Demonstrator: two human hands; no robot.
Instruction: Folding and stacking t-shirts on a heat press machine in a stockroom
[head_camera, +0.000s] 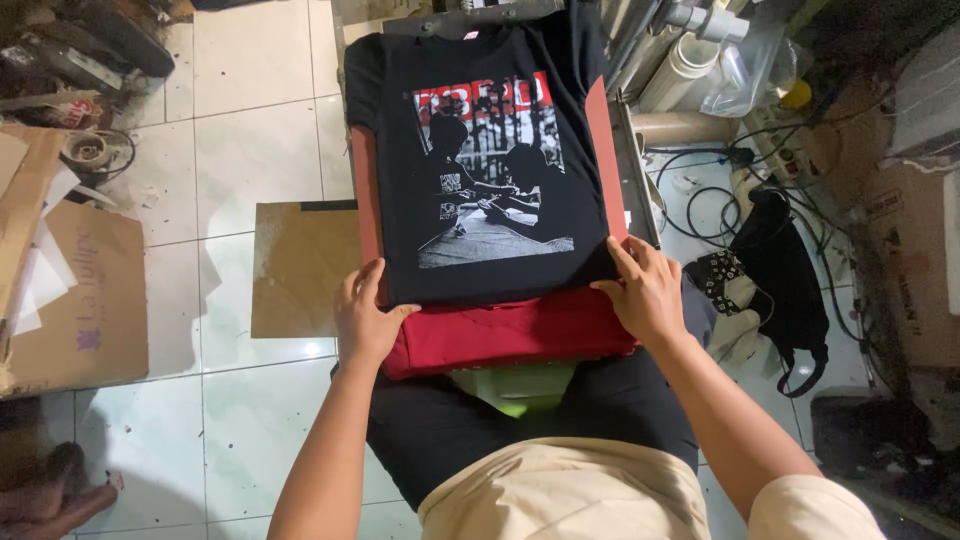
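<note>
Matt black cloth shirt (480, 170), red cloth pad (510, 335), glossy floor tiles (250, 150), brown cardboard (95, 300).

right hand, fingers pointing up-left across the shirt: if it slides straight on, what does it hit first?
The right hand rests on the black T-shirt's lower right corner. Straight on, its fingers would cross plain black cloth, then probably meet the grey printed picture. Nothing raised shows in that line.

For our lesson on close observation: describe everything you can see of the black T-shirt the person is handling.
The black T-shirt looks like soft cotton. It lies flat and face up on a red board, collar away from the person. Its front has a black-and-white picture of two seated figures under a red band. The left hand and right hand rest on its lower corners. Red cloth lies just below the hem.
</note>
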